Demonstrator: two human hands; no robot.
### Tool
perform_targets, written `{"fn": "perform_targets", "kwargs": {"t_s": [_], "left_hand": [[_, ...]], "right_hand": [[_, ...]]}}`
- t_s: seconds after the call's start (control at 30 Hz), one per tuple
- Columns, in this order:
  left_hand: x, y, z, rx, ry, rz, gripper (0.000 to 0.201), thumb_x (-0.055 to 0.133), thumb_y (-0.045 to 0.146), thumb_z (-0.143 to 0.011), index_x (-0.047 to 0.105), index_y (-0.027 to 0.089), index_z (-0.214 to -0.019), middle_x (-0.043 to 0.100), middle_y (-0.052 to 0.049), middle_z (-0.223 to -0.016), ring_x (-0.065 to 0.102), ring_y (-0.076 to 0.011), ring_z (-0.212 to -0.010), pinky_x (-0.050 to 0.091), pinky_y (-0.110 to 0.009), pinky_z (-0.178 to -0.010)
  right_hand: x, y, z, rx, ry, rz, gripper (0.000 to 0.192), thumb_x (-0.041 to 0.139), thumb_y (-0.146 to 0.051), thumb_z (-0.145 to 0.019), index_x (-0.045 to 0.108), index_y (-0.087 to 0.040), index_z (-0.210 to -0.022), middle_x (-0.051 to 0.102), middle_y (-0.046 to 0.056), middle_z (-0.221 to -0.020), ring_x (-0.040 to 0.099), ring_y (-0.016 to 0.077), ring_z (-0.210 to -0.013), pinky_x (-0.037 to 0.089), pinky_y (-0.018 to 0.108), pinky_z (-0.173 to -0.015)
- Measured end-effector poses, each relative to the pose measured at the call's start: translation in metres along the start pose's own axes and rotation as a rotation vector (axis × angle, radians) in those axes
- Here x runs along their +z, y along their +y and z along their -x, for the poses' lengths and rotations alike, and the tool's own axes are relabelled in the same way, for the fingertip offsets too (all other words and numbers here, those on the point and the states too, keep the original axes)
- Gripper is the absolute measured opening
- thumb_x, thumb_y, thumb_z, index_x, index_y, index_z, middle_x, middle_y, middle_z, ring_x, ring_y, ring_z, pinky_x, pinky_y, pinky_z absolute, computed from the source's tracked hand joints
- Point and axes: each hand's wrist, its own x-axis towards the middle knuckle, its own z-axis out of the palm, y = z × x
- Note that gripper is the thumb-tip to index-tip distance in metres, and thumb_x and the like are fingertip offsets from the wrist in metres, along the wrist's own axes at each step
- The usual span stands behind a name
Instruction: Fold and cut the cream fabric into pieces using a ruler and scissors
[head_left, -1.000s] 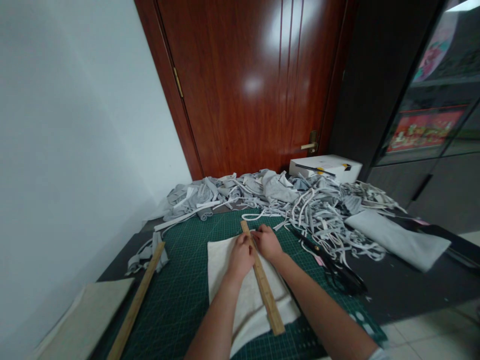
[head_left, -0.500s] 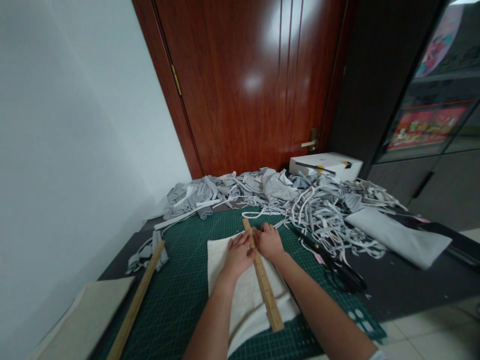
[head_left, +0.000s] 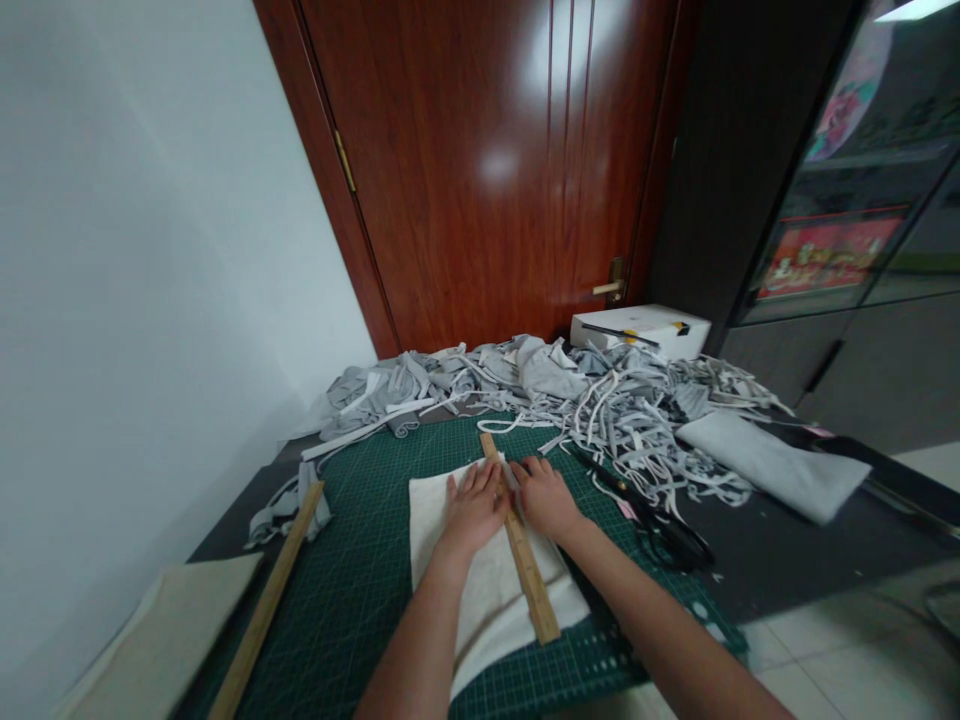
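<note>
A white cloth piece (head_left: 480,585) lies flat on the green cutting mat (head_left: 360,580). A wooden ruler (head_left: 521,555) lies across the cloth, running from near to far. My left hand (head_left: 474,508) rests flat on the cloth with fingers spread, touching the ruler's left edge. On the ruler's right side, near its far end, my right hand (head_left: 546,497) presses down with curled fingers. Whether it holds something small is hidden.
Black scissors (head_left: 652,520) lie right of the mat. A heap of grey fabric strips (head_left: 600,410) covers the far table, with a folded grey cloth (head_left: 772,465) at right. A second wooden ruler (head_left: 266,605) and a beige board (head_left: 161,645) lie at left. A white box (head_left: 641,330) stands by the door.
My left hand has flattened and spread its fingers on the cloth beside the ruler. The view has shifted slightly; the ruler and cloth stay in place.
</note>
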Motion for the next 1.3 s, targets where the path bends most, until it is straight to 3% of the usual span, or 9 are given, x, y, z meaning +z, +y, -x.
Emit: {"fn": "perform_targets", "kwargs": {"t_s": [0.2, 0.3, 0.43, 0.6, 0.73, 0.93, 1.1, 1.17, 1.3], "left_hand": [[0.000, -0.002, -0.002, 0.014, -0.029, 0.021, 0.062, 0.037, 0.032, -0.089, 0.021, 0.026, -0.149, 0.021, -0.001, -0.155, 0.015, -0.0269, -0.143, 0.008, -0.058, -0.112], [0.000, -0.002, -0.003, 0.018, -0.028, 0.029, 0.062, 0.036, 0.037, -0.091, 0.019, 0.026, -0.150, 0.021, -0.002, -0.155, 0.013, -0.0279, -0.143, 0.008, -0.058, -0.111], [0.002, -0.002, -0.004, 0.027, -0.021, 0.032, 0.057, 0.033, 0.043, -0.094, 0.021, 0.030, -0.149, 0.019, 0.001, -0.156, 0.012, -0.0272, -0.143, 0.007, -0.059, -0.111], [0.003, -0.005, -0.008, 0.030, -0.037, 0.039, 0.058, 0.026, 0.051, -0.095, 0.019, 0.031, -0.149, 0.019, 0.003, -0.155, 0.012, -0.0266, -0.143, 0.009, -0.060, -0.111], [0.003, -0.004, -0.008, 0.014, -0.039, 0.026, 0.052, 0.021, 0.043, -0.097, 0.021, 0.031, -0.148, 0.018, 0.005, -0.155, 0.015, -0.0256, -0.143, 0.011, -0.060, -0.110], [0.006, 0.000, -0.005, 0.010, 0.004, -0.016, 0.053, 0.024, 0.039, -0.097, 0.021, 0.029, -0.149, 0.019, 0.005, -0.155, 0.015, -0.0248, -0.143, 0.010, -0.059, -0.111], [0.008, 0.001, -0.006, 0.002, 0.019, -0.027, 0.053, 0.023, 0.041, -0.097, 0.021, 0.030, -0.149, 0.019, 0.005, -0.155, 0.016, -0.0257, -0.142, 0.011, -0.059, -0.111], [0.008, 0.001, -0.006, -0.002, 0.019, -0.027, 0.052, 0.022, 0.042, -0.097, 0.022, 0.031, -0.148, 0.020, 0.004, -0.155, 0.016, -0.0258, -0.142, 0.012, -0.058, -0.111], [0.006, -0.001, -0.006, -0.001, 0.007, -0.024, 0.052, 0.021, 0.043, -0.097, 0.023, 0.031, -0.148, 0.020, 0.005, -0.154, 0.018, -0.0255, -0.142, 0.014, -0.058, -0.111]], "right_hand": [[-0.008, -0.008, 0.069, -0.147, -0.052, -0.228, 0.033, 0.042, 0.000, -0.079, 0.059, -0.016, -0.101, 0.061, 0.007, -0.105, 0.052, 0.0175, -0.101, 0.038, 0.025, -0.091], [-0.009, -0.007, 0.101, -0.147, -0.059, -0.512, 0.034, 0.038, 0.001, -0.079, 0.057, -0.017, -0.101, 0.062, 0.005, -0.098, 0.057, 0.0152, -0.093, 0.042, 0.022, -0.084], [-0.011, -0.002, 0.127, -0.119, -0.064, -0.663, 0.031, 0.043, -0.005, -0.082, 0.056, -0.018, -0.106, 0.063, 0.005, -0.103, 0.058, 0.0156, -0.097, 0.042, 0.022, -0.086], [-0.012, -0.007, 0.131, -0.047, -0.060, -0.640, 0.033, 0.043, -0.017, -0.089, 0.055, -0.016, -0.120, 0.064, 0.009, -0.111, 0.057, 0.0185, -0.102, 0.040, 0.028, -0.093], [-0.014, -0.015, 0.130, 0.006, -0.107, -0.510, 0.048, 0.064, -0.038, -0.080, 0.056, -0.017, -0.123, 0.064, 0.009, -0.108, 0.055, 0.0233, -0.100, 0.039, 0.032, -0.091], [-0.014, -0.012, 0.140, -0.224, -0.113, -0.351, 0.047, 0.062, -0.043, -0.083, 0.054, -0.030, -0.127, 0.060, 0.006, -0.113, 0.051, 0.0249, -0.106, 0.034, 0.036, -0.093], [-0.004, -0.021, 0.139, -0.050, -0.063, -0.302, 0.078, 0.069, -0.043, -0.077, 0.037, -0.011, -0.141, 0.058, 0.015, -0.119, 0.051, 0.0298, -0.108, 0.034, 0.040, -0.096], [0.000, -0.029, 0.137, 0.093, -0.037, -0.269, 0.078, 0.073, -0.044, -0.072, 0.044, -0.007, -0.133, 0.060, 0.017, -0.115, 0.053, 0.0319, -0.104, 0.036, 0.041, -0.092], [0.004, -0.037, 0.136, 0.223, 0.018, -0.252, 0.047, 0.081, -0.044, -0.063, 0.062, -0.016, -0.096, 0.065, 0.010, -0.094, 0.056, 0.0299, -0.092, 0.038, 0.040, -0.083]]}}
